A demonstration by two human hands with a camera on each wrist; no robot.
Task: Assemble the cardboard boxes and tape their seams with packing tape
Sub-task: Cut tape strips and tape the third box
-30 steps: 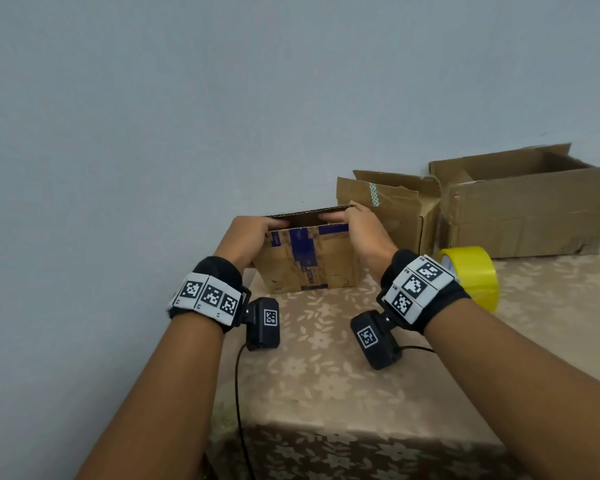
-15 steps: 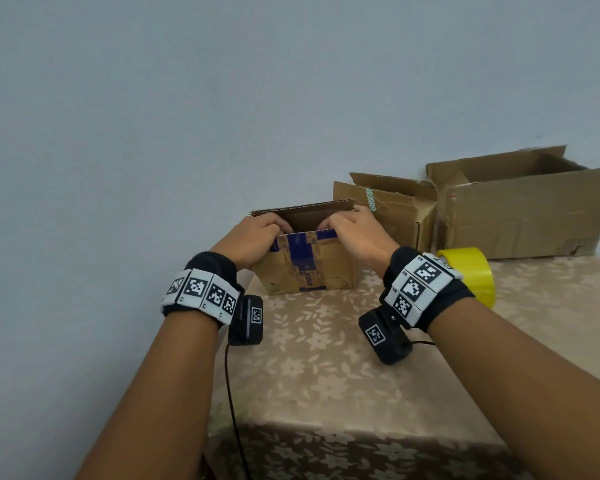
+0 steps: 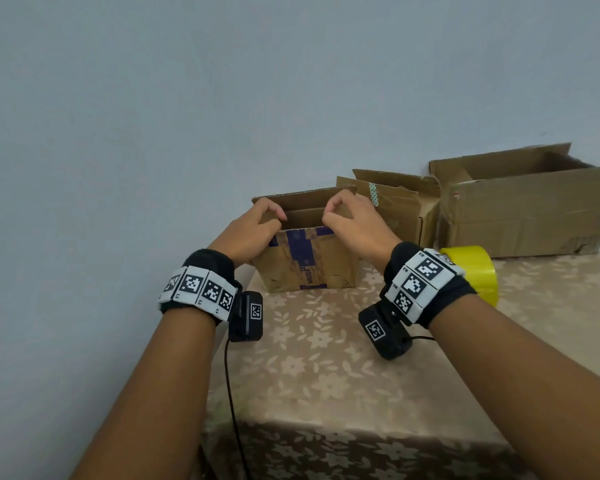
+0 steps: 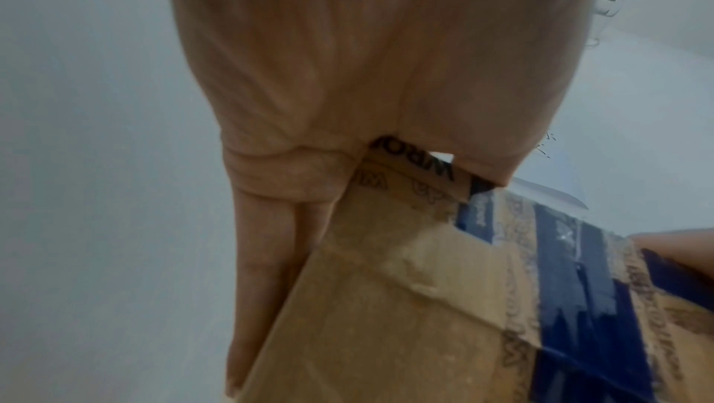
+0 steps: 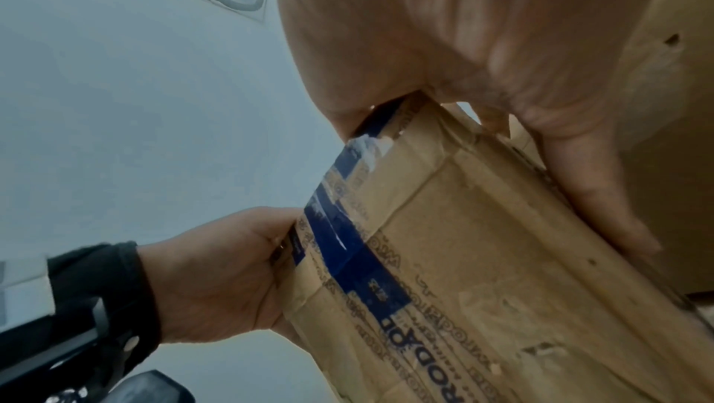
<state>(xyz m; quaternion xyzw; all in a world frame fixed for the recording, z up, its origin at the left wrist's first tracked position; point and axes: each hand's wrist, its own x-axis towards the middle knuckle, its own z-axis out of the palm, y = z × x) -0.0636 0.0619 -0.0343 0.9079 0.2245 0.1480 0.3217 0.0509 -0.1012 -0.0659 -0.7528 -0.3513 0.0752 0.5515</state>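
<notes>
A small brown cardboard box (image 3: pixel 309 261) with torn blue tape on its front stands upright at the table's far left corner, its top gaping open. My left hand (image 3: pixel 253 230) grips the near flap's top edge at the left, thumb and fingers curled over it; the same box (image 4: pixel 444 302) fills the left wrist view. My right hand (image 3: pixel 352 225) pinches the same edge at the right, with the box (image 5: pixel 483 257) seen close in the right wrist view. A yellow roll of packing tape (image 3: pixel 473 271) stands behind my right wrist.
Two more open cardboard boxes sit along the wall: a mid-sized one (image 3: pixel 399 209) beside the small box and a large one (image 3: pixel 527 206) at the far right. The table (image 3: pixel 326 368) wears a beige floral cloth. A black cable (image 3: pixel 231 393) hangs off its left edge.
The flattened box has been pulled open: the far panel now stands away from the near one. Both hands have slid toward the middle of the near flap's edge.
</notes>
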